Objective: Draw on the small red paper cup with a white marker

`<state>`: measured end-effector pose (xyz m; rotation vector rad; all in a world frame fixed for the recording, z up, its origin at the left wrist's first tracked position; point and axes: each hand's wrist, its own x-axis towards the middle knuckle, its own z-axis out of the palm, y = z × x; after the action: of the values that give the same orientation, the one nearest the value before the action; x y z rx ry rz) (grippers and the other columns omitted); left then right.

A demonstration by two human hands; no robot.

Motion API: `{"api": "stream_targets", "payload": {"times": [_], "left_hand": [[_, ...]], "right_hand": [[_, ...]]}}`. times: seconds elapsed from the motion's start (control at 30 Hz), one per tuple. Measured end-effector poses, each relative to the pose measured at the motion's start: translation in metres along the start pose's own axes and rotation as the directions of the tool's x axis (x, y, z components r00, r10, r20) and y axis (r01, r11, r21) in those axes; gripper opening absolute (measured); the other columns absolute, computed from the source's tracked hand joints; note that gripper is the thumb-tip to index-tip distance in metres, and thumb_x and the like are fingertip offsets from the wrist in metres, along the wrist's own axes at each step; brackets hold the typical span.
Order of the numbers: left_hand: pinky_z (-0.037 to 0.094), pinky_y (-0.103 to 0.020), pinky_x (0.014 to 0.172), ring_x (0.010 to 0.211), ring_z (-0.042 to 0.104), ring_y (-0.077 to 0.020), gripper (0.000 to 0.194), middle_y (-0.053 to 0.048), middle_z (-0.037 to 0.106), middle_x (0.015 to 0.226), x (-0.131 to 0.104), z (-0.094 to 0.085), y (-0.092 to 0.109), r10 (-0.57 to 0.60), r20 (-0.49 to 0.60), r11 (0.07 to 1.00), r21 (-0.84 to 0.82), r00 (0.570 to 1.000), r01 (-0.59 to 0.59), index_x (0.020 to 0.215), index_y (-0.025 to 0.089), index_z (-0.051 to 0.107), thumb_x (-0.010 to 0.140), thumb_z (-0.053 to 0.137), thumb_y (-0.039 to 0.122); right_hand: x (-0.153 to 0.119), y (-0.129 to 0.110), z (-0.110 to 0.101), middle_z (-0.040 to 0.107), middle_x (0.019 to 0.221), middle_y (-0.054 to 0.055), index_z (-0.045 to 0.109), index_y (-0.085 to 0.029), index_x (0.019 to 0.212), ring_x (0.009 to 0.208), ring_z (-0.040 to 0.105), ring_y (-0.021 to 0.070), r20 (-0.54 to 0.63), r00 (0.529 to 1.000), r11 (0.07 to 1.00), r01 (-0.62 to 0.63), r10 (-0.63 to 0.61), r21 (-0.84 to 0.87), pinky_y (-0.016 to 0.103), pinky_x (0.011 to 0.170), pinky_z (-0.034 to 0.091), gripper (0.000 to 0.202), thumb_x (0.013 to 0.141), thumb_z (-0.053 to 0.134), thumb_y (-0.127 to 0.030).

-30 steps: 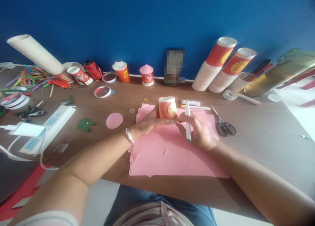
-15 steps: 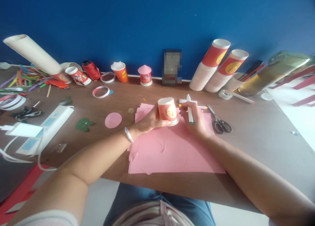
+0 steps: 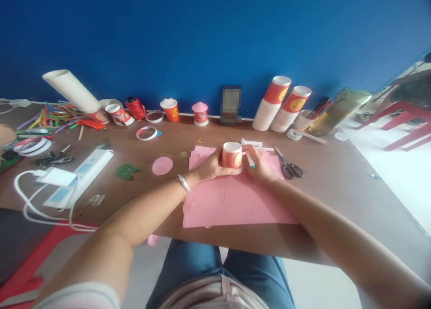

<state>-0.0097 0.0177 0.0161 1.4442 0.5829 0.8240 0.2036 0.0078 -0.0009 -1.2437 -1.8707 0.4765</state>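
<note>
On the stack of pink paper (image 3: pixel 235 206), a red-and-gold paper cup (image 3: pixel 231 157) appears to stand upside down, its wider rim low. My left hand (image 3: pixel 213 166) is wrapped around the cup's left side, thumb across the front near the rim. A white marker with a green end (image 3: pixel 251 160) is held in my right hand (image 3: pixel 261 163), close against the cup's right side. Whether the marker touches the cup is hidden by the fingers. Beyond the right hand lies another white marker (image 3: pixel 253 143). Black-handled scissors (image 3: pixel 289 167) lie right of the paper.
A pink paper disc (image 3: pixel 162 166) and green cutout (image 3: pixel 127 171) lie left. A pink-roofed cup (image 3: pixel 200 114) stands by the blue wall. Cup stacks (image 3: pixel 267 107), a tape roll (image 3: pixel 294 134) and a bottle (image 3: pixel 338 111) are at back right. A power strip (image 3: pixel 79 176) with cables sits left.
The cup has lowered onto the paper, with my left hand still around it. My right hand has brought the marker closer to the cup. The camera view has shifted.
</note>
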Motion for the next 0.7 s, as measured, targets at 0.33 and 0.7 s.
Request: {"api": "stream_targets", "payload": {"times": [0.33,0.7], "left_hand": [[0.054,-0.042,0.096,0.103,0.068,-0.0224,0.061,-0.012,0.07,0.113,0.007,0.004,0.006,0.027,0.047,0.999,-0.029,0.999,-0.025,0.124,0.015,0.061,0.071,0.09,0.025],[0.049,-0.047,0.106,0.121,0.062,-0.0293,0.069,-0.013,0.065,0.131,-0.007,0.005,-0.003,0.043,0.005,0.936,0.349,0.999,-0.042,0.132,0.019,0.056,0.072,0.089,0.03]], "right_hand": [[-0.001,0.003,-0.002,0.072,0.083,0.002,0.057,-0.024,0.104,0.06,0.068,0.0165,-0.12,0.993,1.0,-0.011,0.01,-0.007,0.031,0.062,0.057,0.017,0.101,0.049,-0.039],[-0.005,0.016,0.004,0.075,0.096,0.007,0.062,-0.023,0.11,0.08,0.07,0.0243,-0.073,0.989,0.989,0.119,-0.125,-0.086,0.036,0.07,0.055,0.029,0.081,0.057,-0.025]]}}
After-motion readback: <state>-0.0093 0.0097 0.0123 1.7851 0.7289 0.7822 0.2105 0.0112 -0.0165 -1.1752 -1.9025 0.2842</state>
